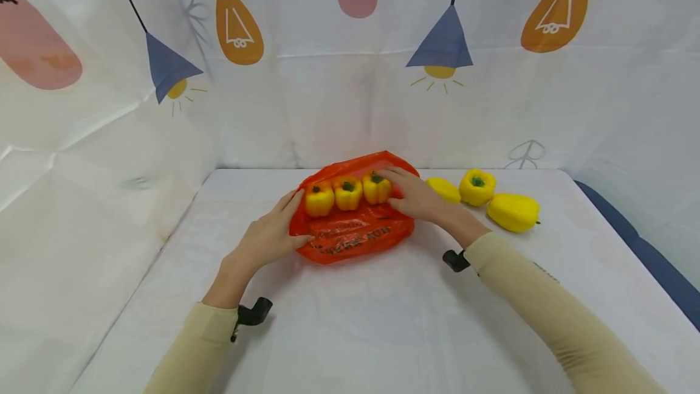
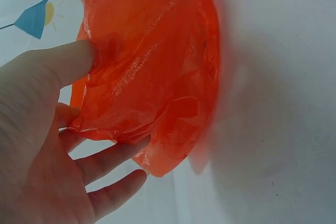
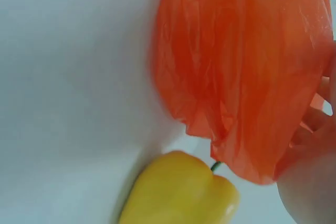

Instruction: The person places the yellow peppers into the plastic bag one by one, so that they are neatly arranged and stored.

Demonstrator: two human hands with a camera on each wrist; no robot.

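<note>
A red plastic bag (image 1: 355, 233) with dark print lies with its mouth spread open at the back of the table. Three yellow bell peppers (image 1: 348, 192) stand in a row inside it, green stems showing. My left hand (image 1: 268, 236) holds the bag's left edge, the thumb on the near side. In the left wrist view, the thumb (image 2: 73, 61) overlaps the bag's rim while other fingers reach behind and below. My right hand (image 1: 418, 196) reaches over the bag's right edge, its fingers and thumb around the rightmost pepper (image 1: 376, 188). From the right wrist, the bag hides that pepper.
To the right of the bag lie three more yellow bell peppers: one (image 1: 443, 189) partly hidden by my right hand, one (image 1: 477, 187) with its stem facing forward, one (image 1: 514, 211) on its side. Behind the white table (image 1: 350, 321) hangs a patterned white sheet (image 1: 328, 96).
</note>
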